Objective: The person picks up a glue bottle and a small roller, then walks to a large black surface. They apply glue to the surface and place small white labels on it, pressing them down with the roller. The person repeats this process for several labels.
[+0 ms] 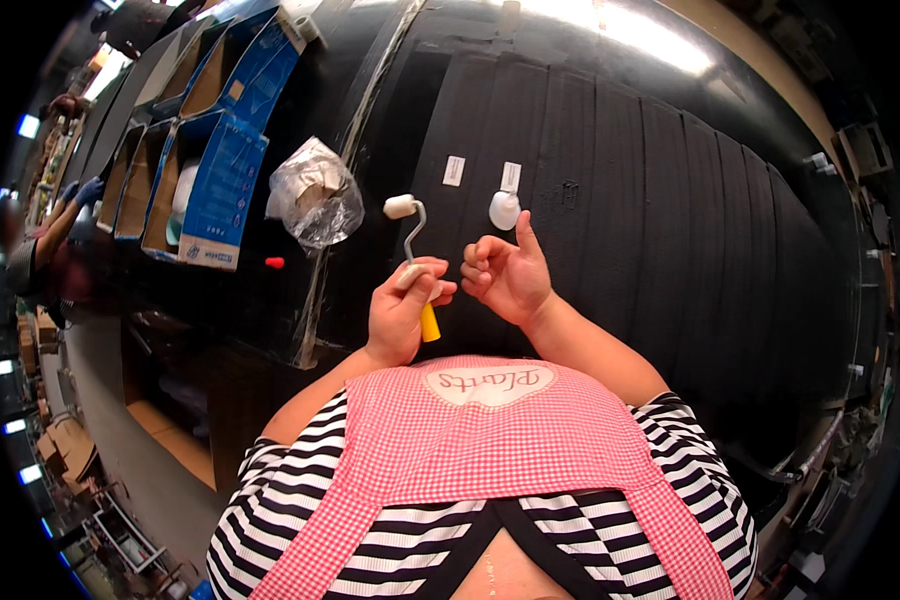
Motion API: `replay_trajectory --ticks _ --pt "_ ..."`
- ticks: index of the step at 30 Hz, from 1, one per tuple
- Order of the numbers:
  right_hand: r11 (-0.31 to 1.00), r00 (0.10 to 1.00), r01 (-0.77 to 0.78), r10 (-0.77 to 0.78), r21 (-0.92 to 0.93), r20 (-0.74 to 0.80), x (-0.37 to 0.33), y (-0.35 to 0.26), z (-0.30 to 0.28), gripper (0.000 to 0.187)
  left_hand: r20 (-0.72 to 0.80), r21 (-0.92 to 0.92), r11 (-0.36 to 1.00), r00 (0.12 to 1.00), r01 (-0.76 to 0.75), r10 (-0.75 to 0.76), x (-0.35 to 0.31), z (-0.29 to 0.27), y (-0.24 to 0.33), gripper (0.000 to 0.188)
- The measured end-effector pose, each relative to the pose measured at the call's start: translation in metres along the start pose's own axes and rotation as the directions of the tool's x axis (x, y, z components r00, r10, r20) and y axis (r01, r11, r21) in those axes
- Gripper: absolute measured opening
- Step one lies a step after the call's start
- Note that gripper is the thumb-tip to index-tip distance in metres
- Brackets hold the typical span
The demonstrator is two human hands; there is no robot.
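Observation:
My left hand [402,310] grips a small hand roller [410,240] by its yellow handle; the bent metal shaft rises to a white roller head pointing up and left. My right hand [508,275] is raised beside it, palm toward me, fingers loosely curled and forefinger up, holding nothing that I can see. Both hands hover over a black ribbed belt [650,200]. Just beyond the right hand's fingers lie a round white piece [504,209] and a small white label [454,171] on the belt.
A crumpled clear plastic bag [315,193] lies at the belt's left edge, with a small red object [274,263] near it. Blue and brown cardboard boxes [210,150] line the left side. Another person's blue-gloved hand [88,190] works at far left.

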State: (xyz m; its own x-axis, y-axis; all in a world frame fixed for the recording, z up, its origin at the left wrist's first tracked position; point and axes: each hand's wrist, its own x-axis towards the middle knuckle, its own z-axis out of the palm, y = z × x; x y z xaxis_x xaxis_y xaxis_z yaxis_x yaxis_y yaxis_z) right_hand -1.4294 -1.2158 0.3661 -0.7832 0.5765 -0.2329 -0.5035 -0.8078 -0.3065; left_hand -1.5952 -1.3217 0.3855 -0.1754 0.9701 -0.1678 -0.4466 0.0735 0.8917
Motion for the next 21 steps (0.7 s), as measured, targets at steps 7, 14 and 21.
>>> replay_trajectory --ticks 7,14,21 --pt "0.42 0.899 0.263 -0.435 -0.869 0.062 -0.031 0.008 0.059 0.005 -0.012 -0.022 0.985 0.985 0.17 -0.17 -0.005 0.006 0.007 0.019" --pt "-0.092 0.944 0.146 -0.283 -0.985 0.167 -0.038 -0.001 0.083 0.013 0.056 0.098 0.979 0.981 0.178 -0.184 -0.005 -0.002 -0.002 0.01" --pt "0.239 0.879 0.271 -0.457 -0.933 0.138 -0.045 -0.001 0.053 0.012 -0.004 0.132 0.944 0.953 0.301 -0.303 -0.01 0.007 0.005 0.012"
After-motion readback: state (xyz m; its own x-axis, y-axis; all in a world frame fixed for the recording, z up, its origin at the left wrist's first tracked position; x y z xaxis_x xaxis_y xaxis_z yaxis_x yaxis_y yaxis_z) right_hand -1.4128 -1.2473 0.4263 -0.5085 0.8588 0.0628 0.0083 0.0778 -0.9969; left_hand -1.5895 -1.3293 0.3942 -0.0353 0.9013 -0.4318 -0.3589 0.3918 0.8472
